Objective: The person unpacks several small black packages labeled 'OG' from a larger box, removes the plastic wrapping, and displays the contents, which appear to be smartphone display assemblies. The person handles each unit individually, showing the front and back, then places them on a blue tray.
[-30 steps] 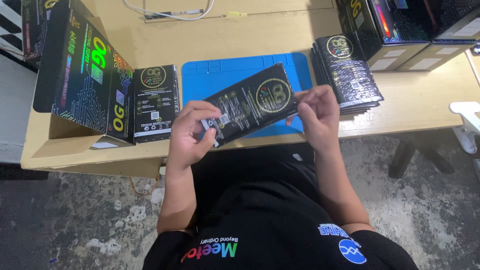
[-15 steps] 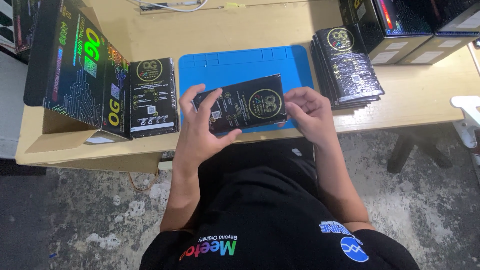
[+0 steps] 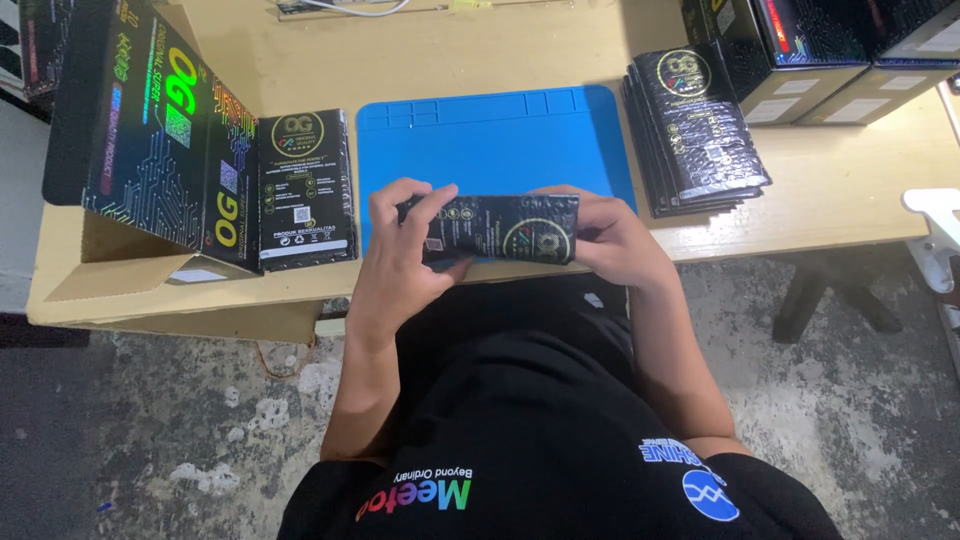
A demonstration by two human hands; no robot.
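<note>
Single head-worn view, looking steeply down, close over table (image 3: 820, 200)

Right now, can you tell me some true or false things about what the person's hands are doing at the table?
1. Both hands hold one flat black package. True: the left hand and right hand each grip an end.
2. The mat on the table is red. False: it is blue.
3. A stack of black packages lies right of the mat. True.
4. The held package lies flat on the floor. False: it is held over the mat's near edge.
</note>
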